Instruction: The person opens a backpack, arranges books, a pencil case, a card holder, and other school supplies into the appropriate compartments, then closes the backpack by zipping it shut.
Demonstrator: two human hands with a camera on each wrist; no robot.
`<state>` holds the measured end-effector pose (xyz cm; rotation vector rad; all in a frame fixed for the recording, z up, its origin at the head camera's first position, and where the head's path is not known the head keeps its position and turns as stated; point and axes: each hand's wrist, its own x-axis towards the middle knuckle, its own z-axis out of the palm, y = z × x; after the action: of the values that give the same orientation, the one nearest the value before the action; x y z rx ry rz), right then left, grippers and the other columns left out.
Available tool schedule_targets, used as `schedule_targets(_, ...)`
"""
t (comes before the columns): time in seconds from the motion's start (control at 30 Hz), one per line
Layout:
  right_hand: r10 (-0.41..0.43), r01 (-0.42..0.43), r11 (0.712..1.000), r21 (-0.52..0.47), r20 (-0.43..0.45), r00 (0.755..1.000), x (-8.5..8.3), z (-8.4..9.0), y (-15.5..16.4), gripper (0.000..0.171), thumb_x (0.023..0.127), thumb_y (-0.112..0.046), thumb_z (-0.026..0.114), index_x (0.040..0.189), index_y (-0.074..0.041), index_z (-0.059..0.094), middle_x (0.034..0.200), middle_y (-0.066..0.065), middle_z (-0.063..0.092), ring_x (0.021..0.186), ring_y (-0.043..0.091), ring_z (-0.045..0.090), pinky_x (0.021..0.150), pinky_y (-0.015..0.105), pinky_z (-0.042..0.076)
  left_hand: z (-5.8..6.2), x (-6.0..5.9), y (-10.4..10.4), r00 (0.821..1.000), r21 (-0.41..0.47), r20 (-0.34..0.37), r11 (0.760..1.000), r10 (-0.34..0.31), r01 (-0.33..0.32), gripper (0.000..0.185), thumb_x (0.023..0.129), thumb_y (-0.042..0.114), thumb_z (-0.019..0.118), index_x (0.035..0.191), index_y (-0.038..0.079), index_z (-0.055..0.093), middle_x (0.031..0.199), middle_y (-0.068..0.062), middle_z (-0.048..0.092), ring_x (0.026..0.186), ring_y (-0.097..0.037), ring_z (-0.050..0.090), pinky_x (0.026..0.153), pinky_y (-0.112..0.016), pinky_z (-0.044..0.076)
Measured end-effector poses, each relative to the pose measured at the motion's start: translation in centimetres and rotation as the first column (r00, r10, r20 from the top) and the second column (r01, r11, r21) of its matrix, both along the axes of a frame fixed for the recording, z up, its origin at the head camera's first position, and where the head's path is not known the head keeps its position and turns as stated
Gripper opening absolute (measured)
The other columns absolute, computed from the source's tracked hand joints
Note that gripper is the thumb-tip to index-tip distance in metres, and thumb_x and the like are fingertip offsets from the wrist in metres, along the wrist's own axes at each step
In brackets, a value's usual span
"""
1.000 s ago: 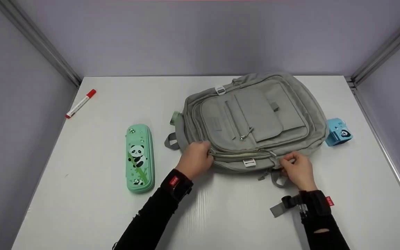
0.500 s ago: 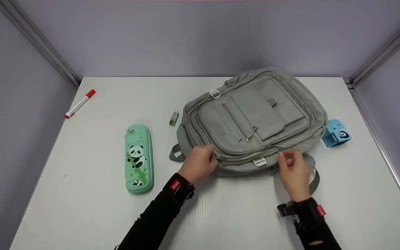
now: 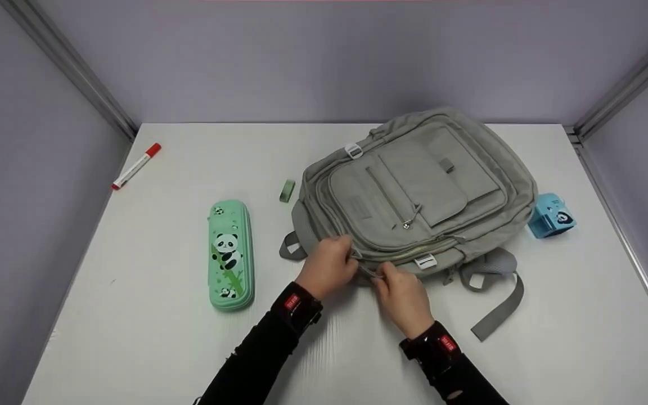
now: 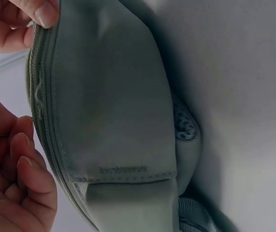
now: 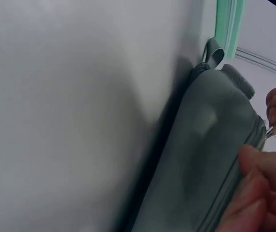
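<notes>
A grey fabric backpack lies flat on the white table, right of centre. The left hand grips its near edge; the right hand seems to pinch a zipper pull there.

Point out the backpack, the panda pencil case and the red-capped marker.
backpack (image 3: 414, 185): head view, front pocket panel.
pencil case (image 3: 230, 256): head view, middle of the lid.
marker (image 3: 135, 166): head view, white barrel.

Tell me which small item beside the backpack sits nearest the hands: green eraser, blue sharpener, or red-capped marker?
The green eraser, just off the backpack's left edge, above the left hand. The others lie farther out.
</notes>
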<state>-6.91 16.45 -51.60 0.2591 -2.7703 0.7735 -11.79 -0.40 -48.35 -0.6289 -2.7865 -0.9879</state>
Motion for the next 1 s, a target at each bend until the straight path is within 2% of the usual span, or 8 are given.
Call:
schedule_targets(0.13,0.036,-0.036,0.999,-0.008,-0.002,0.999,0.2,-0.5,1.2,0.015,0.084,-0.008,0.075,0.084,-0.008,0.060,0.070,0.007,0.064,0.064,0.023,0.065,0.055,0.038,0.048,-0.2,-0.1,-0.2,1.000,0.005,-0.012,1.000,0.005,-0.004,0.042,0.074,-0.005,0.066,0.065,0.016,0.031,0.062,0.009,0.028,0.057,-0.008,0.029,0.054,-0.021,0.023)
schedule_targets(0.23,0.053,-0.053,0.999,-0.005,0.014,0.998,0.5,-0.7,2.3,0.015,0.085,-0.007,0.073,0.085,-0.008,0.058,0.073,0.007,0.065,0.068,0.023,0.065,0.059,0.038,0.049,-0.2,-0.2,-0.5,1.000,0.013,0.008,1.000,0.006,-0.006,0.039,0.074,-0.005,0.065,0.065,0.016,0.033,0.063,0.009,0.030,0.058,-0.009,0.031,0.054,-0.022,0.025)
schedule_targets(0.5,0.084,-0.084,0.996,0.000,0.031,0.996,0.9,-0.9,5.4,0.018,0.084,-0.003,0.073,0.088,-0.010,0.057,0.080,0.004,0.066,0.075,0.023,0.067,0.066,0.039,0.052,0.0,-0.6,-1.3,0.998,0.035,0.025,0.998,0.052,-0.053,0.036,0.075,-0.005,0.064,0.065,0.014,0.035,0.063,0.008,0.030,0.057,-0.008,0.032,0.053,-0.021,0.026)
schedule_targets(0.83,0.046,-0.047,0.999,0.019,0.022,0.999,1.3,-0.2,9.6,0.018,0.083,0.000,0.074,0.088,-0.009,0.059,0.082,0.006,0.065,0.076,0.022,0.065,0.068,0.040,0.051,0.1,-1.5,-2.6,0.993,0.066,0.033,0.991,0.114,-0.116,0.033,0.072,-0.003,0.062,0.063,0.014,0.036,0.061,0.007,0.031,0.057,-0.011,0.033,0.055,-0.022,0.026)
schedule_targets(1.0,0.008,-0.006,0.999,0.035,-0.036,0.999,1.5,0.1,11.7,0.023,0.079,0.006,0.075,0.085,-0.007,0.057,0.078,0.005,0.063,0.071,0.017,0.061,0.064,0.036,0.049,-0.1,-1.8,-3.6,0.987,0.069,0.078,0.987,0.140,-0.146,0.034,0.073,-0.005,0.061,0.063,0.014,0.035,0.061,0.006,0.031,0.058,-0.011,0.033,0.056,-0.023,0.026)
